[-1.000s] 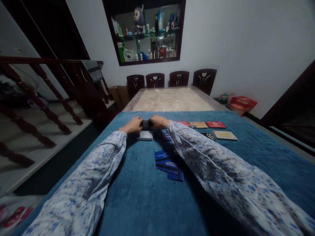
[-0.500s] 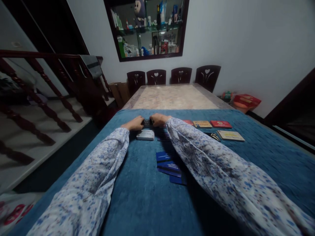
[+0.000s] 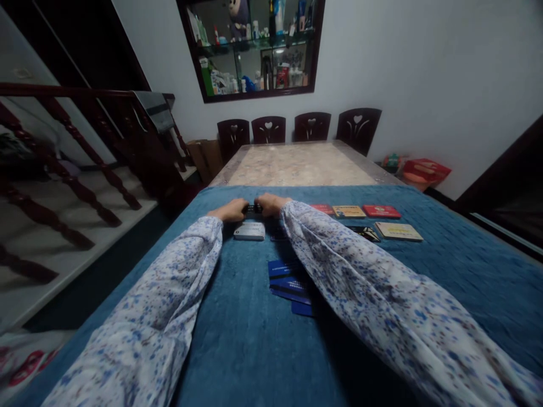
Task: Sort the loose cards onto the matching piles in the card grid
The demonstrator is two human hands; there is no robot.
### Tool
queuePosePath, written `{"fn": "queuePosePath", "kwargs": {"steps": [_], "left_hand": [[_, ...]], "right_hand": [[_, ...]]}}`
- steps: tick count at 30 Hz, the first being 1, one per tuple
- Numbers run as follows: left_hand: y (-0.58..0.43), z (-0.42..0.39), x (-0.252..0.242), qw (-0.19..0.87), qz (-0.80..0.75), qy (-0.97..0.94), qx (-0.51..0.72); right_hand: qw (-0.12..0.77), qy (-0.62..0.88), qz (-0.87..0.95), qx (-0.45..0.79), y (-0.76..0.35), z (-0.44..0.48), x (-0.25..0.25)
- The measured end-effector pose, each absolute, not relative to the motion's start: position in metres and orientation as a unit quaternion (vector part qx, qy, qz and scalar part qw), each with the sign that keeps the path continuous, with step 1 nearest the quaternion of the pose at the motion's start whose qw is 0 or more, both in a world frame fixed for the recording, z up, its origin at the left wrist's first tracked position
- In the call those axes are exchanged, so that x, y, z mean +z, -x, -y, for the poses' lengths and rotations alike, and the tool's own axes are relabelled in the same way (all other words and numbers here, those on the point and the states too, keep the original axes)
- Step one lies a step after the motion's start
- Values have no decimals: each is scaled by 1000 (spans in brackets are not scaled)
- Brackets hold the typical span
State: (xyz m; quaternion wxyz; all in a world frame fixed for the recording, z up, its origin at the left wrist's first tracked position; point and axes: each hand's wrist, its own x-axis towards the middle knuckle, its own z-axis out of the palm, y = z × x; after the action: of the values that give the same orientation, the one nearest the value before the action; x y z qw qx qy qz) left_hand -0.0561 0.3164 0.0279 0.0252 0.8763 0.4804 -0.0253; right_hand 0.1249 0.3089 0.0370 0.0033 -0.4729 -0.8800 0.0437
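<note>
My left hand and my right hand are closed on the two ends of a small stack of black cards at the far side of the blue cloth. Only the middle of that stack shows between my fingers. Just nearer to me lies a neat stack of white cards. Beside it, a dark stack of cards is partly covered by my right sleeve. Several blue cards lie loosely overlapped closer in, their right part behind the sleeve.
Right of my hands are stacks of red cards, orange cards, black patterned cards and cream cards. Another red stack is partly hidden. A blue cloth covers the near table. Several chairs stand beyond.
My right hand has shifted slightly left, toward my left hand, along the black stack. The view has tilted down a little; the other stacks stay in place.
</note>
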Motion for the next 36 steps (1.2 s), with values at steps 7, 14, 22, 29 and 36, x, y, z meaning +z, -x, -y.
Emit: {"fn": "queuePosePath", "kwargs": {"steps": [7, 14, 22, 29, 36], "left_hand": [[58, -315, 27, 16, -469, -883, -22], [62, -309, 28, 26, -492, -870, -8], [72, -300, 26, 7, -487, -873, 41], [74, -276, 26, 8, -450, -882, 138], [66, -243, 27, 3, -428, -889, 160]], "right_hand": [[-39, 509, 858, 60, -126, -305, 43], [-47, 503, 861, 57, -130, -307, 41], [-14, 489, 872, 26, -143, -297, 56], [38, 466, 884, -26, -156, -270, 65], [62, 465, 881, -61, -169, -231, 67]]}}
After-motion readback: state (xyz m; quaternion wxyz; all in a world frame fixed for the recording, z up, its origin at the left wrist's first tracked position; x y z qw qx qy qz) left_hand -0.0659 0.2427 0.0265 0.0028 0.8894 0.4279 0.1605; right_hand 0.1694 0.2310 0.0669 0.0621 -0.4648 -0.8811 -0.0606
